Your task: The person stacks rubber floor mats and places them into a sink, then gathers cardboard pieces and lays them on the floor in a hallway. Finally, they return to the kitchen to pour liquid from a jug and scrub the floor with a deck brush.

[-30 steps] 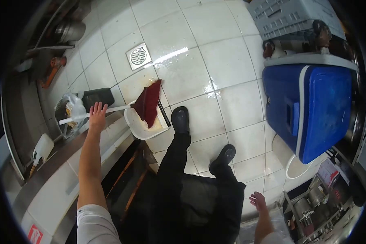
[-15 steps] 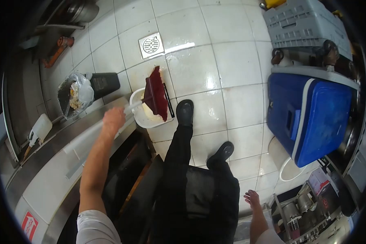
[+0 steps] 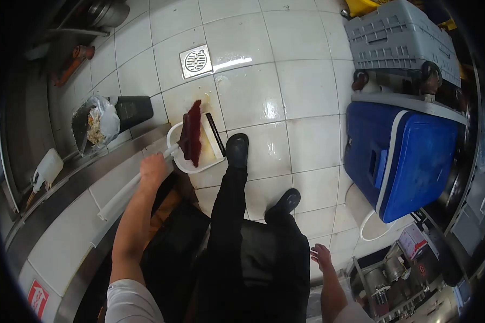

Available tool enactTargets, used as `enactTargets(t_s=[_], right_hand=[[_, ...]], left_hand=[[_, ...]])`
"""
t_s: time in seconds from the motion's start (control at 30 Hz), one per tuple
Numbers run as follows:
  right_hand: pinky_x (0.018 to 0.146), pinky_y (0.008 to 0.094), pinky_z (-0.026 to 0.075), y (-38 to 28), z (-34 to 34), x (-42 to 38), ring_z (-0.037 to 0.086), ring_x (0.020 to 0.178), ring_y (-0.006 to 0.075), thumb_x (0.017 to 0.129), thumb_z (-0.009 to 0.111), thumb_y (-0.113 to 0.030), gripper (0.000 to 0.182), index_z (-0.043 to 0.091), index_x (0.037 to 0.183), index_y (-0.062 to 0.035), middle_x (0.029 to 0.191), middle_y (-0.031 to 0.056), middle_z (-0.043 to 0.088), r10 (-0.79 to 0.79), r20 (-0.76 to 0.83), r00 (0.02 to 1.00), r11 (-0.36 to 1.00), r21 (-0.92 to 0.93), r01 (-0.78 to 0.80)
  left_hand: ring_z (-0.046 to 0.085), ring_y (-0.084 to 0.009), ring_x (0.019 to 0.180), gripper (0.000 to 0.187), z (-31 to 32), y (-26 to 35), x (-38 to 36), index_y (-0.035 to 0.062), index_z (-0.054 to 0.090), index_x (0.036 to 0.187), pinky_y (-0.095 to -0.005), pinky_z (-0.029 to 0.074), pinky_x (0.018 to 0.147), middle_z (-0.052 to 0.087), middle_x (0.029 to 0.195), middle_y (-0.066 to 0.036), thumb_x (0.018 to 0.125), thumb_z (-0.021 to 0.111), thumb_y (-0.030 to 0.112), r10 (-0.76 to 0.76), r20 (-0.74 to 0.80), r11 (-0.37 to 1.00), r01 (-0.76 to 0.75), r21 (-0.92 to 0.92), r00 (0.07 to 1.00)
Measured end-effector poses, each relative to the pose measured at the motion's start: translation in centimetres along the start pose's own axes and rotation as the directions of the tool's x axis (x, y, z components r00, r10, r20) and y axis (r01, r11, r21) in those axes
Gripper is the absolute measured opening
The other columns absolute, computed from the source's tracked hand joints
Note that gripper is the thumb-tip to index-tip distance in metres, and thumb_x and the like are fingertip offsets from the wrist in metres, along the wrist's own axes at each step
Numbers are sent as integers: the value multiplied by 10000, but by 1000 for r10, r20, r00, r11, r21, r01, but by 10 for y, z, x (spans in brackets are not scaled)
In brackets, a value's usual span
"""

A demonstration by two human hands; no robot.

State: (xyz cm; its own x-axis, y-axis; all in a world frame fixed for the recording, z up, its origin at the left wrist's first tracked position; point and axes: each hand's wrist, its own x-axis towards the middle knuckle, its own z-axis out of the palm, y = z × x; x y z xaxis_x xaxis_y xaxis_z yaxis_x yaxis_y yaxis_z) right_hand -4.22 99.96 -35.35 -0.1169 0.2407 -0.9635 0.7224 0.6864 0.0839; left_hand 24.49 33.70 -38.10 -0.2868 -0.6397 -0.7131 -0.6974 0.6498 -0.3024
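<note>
My left hand (image 3: 154,168) is closed around the pale handle of a broom (image 3: 193,134) with dark red bristles. Its head lies over a white dustpan (image 3: 186,168) on the floor, bristles pointing toward the pan's black lip (image 3: 216,134). A second pale pole (image 3: 110,229) runs beside the broom handle, below my left forearm. Low on the right, my right hand (image 3: 321,257) hangs free of any object, its fingers apart. One of my black shoes (image 3: 237,152) stands just right of the dustpan.
Left of the dustpan is a dark bin (image 3: 134,114) with a plastic bag and food scraps. A floor drain (image 3: 195,61) lies ahead. To the right stand grey crates (image 3: 399,46), a blue cooler box (image 3: 420,161) and a white bucket (image 3: 364,212). A steel-edged counter (image 3: 64,185) borders the left.
The broom head has shifted left, back from the black lip, showing more of the dustpan's inside. My left hand stays on the handle; my right hand remains empty. The view shifted slightly.
</note>
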Motion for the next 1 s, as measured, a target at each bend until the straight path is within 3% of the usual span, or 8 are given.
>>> enactTargets(t_s=[0.1,0.27,0.47,0.57,0.73,0.8,0.9,1.0], right_hand=[[728,304,498,2,11,2,618,893,147,946,559,-307,390,528,1263,-82,1045,47,633,7,8,1000,1000,11,-7],[670,274,498,1,28,13,607,810,121,952,550,-255,362,564,1257,-61,1006,41,645,-50,43,998,999,1,50],[656,286,503,13,24,21,609,807,134,947,554,-258,354,588,1241,-64,1028,37,650,-129,60,990,992,9,128],[712,299,514,7,21,13,617,866,143,939,559,-257,350,590,1231,-67,1062,44,647,-27,27,999,999,-30,28],[668,287,489,-7,20,6,604,829,133,940,554,-269,362,563,1242,-70,1010,34,640,-48,47,998,998,36,46],[617,271,462,-17,20,1,588,790,120,939,556,-282,362,556,1236,-74,968,14,634,-58,58,997,994,92,53],[678,291,529,-26,19,11,626,824,158,945,549,-234,372,527,1266,-46,1034,74,640,-51,39,998,995,87,47],[687,310,510,-21,17,15,607,826,141,951,538,-253,375,525,1264,-48,1032,51,626,-63,21,998,996,59,62]], left_hand=[[697,-341,855,189,-19,13,-14,66,651,979,-425,570,724,707,896,-147,908,496,148,-16,-33,1000,16,-20,999],[695,-345,864,191,40,36,-13,83,618,1029,-463,563,731,703,913,-156,931,480,173,-143,25,977,145,-155,989],[688,-323,920,241,111,5,-13,101,572,1147,-436,561,767,680,987,-148,945,470,182,-167,172,978,185,-97,971],[678,-318,949,245,128,-5,-21,93,561,1156,-431,561,775,665,1007,-135,939,477,168,-117,46,993,117,-14,992],[674,-292,905,330,142,-2,-31,70,531,1235,-426,518,800,665,977,-115,921,490,164,-102,-175,991,115,64,979],[653,-275,897,364,140,2,-44,79,516,1271,-422,461,865,666,974,-112,920,491,172,-124,-190,990,135,43,974],[624,-266,922,395,140,7,-43,91,505,1304,-407,411,919,662,939,-106,919,492,177,-28,-253,986,69,154,967],[535,-217,1029,465,142,3,-52,89,487,1358,-369,371,917,641,978,-54,903,501,183,-4,-154,989,27,148,988]])
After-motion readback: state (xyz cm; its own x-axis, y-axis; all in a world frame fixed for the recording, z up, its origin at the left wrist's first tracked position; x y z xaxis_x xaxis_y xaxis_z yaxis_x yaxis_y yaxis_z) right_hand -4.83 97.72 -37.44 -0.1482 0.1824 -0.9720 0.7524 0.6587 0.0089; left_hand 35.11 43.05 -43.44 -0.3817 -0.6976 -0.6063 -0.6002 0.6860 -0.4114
